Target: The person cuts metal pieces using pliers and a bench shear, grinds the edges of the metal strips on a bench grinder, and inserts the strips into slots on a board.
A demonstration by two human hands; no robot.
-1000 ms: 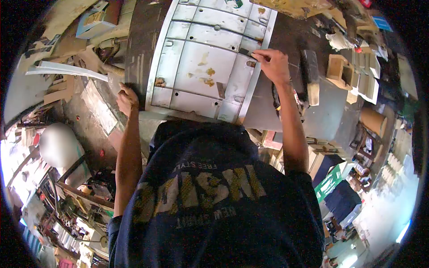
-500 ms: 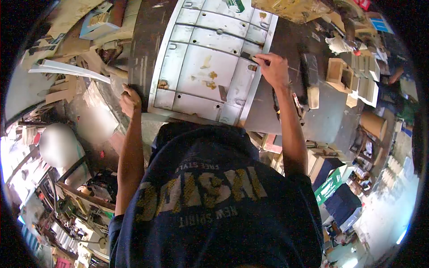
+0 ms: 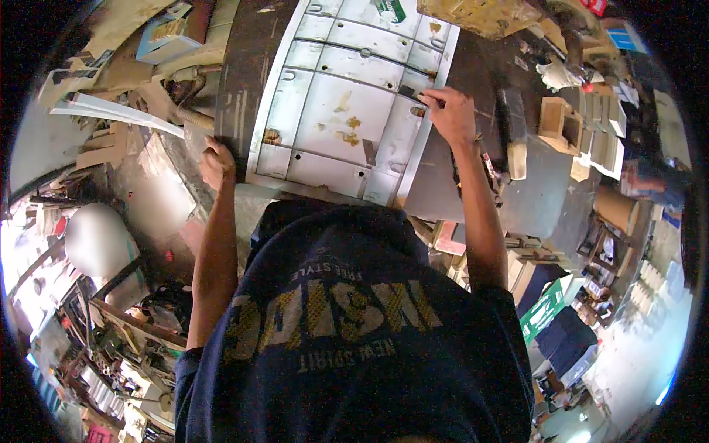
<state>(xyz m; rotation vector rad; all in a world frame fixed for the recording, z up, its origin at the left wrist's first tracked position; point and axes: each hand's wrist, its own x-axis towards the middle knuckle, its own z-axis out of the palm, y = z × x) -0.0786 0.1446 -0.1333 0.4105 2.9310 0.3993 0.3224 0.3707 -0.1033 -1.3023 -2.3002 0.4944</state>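
Observation:
A large white panel [image 3: 336, 122] with dark grooves, small holes and brown stains lies on the dark worktable [image 3: 240, 88]. Over the panel's right side, my right hand [image 3: 449, 114] pinches a small dark flat piece [image 3: 407, 91] between thumb and fingers. Its tip rests close to a groove; what kind of tool it is does not show clearly. At the table's left edge, my left hand [image 3: 217, 164] is closed, fingers curled around the edge. A second grey flat piece [image 3: 370, 153] lies on the lower right of the panel.
A dark block with a pale end [image 3: 517, 161] lies right of my right forearm. An open wooden box [image 3: 559, 125] and white trim pieces stand further right. A yellowish board [image 3: 480, 16] sits at the top. Long white strips [image 3: 118, 111] jut in from the left.
Both hands and the dark piece stay nearly in place. The view has shifted very slightly. At the far right, another person's arm has moved and is blurred.

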